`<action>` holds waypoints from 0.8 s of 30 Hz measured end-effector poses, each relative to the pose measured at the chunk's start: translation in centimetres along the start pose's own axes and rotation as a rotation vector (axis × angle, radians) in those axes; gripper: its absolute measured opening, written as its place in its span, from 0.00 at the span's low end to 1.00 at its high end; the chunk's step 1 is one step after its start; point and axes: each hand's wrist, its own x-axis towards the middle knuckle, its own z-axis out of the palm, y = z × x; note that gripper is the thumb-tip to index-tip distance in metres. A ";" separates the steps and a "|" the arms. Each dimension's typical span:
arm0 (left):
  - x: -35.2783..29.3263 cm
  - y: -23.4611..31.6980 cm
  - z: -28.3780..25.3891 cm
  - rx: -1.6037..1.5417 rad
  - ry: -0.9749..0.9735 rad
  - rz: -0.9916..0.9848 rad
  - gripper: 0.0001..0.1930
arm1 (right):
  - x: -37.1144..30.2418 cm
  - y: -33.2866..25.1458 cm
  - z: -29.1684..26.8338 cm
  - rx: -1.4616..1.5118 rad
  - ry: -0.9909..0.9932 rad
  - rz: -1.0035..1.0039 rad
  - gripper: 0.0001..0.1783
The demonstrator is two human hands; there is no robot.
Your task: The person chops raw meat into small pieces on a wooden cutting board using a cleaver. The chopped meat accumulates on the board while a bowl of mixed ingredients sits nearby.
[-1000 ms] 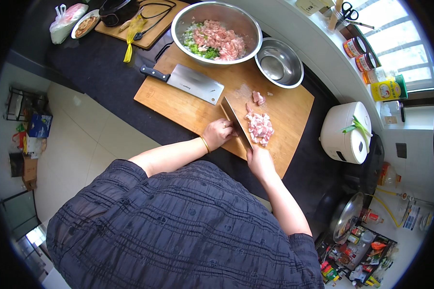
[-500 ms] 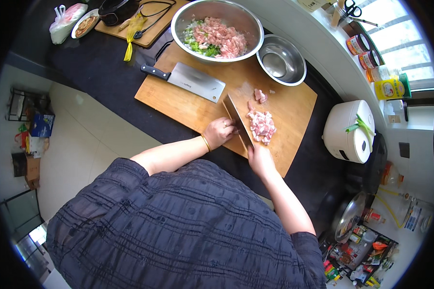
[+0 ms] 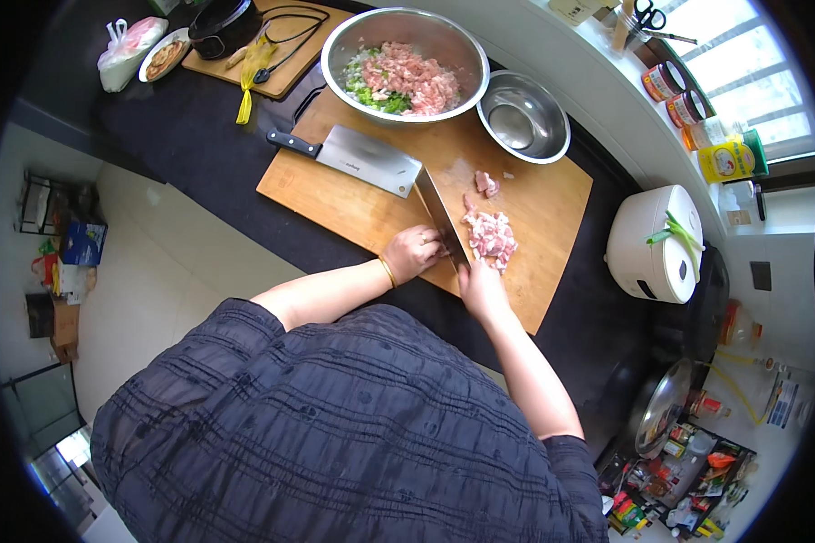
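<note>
My right hand (image 3: 483, 288) grips a cleaver (image 3: 440, 214), its blade standing on edge on the wooden cutting board (image 3: 335, 213). Close against the blade's left side is my left hand (image 3: 413, 251), its fingers curled down onto the board. What those fingers hold is mostly hidden by the hand and the blade. To the right of the blade lies a pile of diced raw meat (image 3: 491, 238), with a bigger meat piece (image 3: 486, 185) just beyond it. A second cleaver (image 3: 369, 161), black-handled, rests flat on the board's far left part.
Behind the board stand a large steel bowl (image 3: 474, 52) with minced meat and chopped greens, and a smaller steel bowl (image 3: 552, 136). A white rice cooker (image 3: 643, 240) with a green onion on top sits right. Another wooden board (image 3: 290, 72) with a cord lies far left.
My right hand and its cleaver have shifted slightly left, nearer my left hand. The whole view has moved a little; the meat pile looks much the same.
</note>
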 end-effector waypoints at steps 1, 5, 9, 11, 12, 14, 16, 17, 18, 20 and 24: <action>0.0 0.2 -0.2 -0.008 -0.007 -0.002 0.06 | 1.2 0.6 0.7 0.033 0.087 -0.084 0.13; 0.7 0.4 -0.8 -0.027 -0.060 -0.042 0.06 | 2.4 4.3 2.1 0.447 0.098 0.065 0.17; 0.5 -0.3 -1.5 -0.119 -0.126 -0.111 0.06 | 0.2 1.4 -3.1 0.369 0.001 0.306 0.16; 0.6 -0.3 -2.5 -0.231 -0.081 -0.173 0.07 | -1.3 1.2 -4.0 0.217 0.057 0.115 0.15; 0.5 -0.3 -3.0 -0.186 -0.091 -0.209 0.07 | -2.0 1.1 -4.3 0.140 0.086 0.021 0.15; 0.3 -0.3 -3.7 -0.096 -0.110 -0.281 0.08 | -3.1 1.1 -4.1 0.136 0.046 -0.008 0.14; 0.4 0.1 -3.4 -0.046 -0.106 -0.182 0.06 | -4.2 1.4 -3.3 0.139 0.033 -0.009 0.13; 0.3 0.1 -2.9 -0.049 -0.119 -0.171 0.05 | -4.6 1.3 -3.1 0.131 0.024 -0.001 0.13; 0.1 0.1 -2.3 -0.052 -0.132 -0.162 0.05 | -4.8 1.2 -3.1 0.107 0.010 -0.008 0.13; 0.0 -0.1 -1.4 0.016 -0.119 -0.121 0.05 | -5.2 1.1 -3.1 0.059 -0.020 -0.023 0.13; -0.3 -0.2 -0.9 0.077 -0.103 -0.052 0.06 | -5.2 1.6 -2.6 -0.030 -0.049 -0.034 0.13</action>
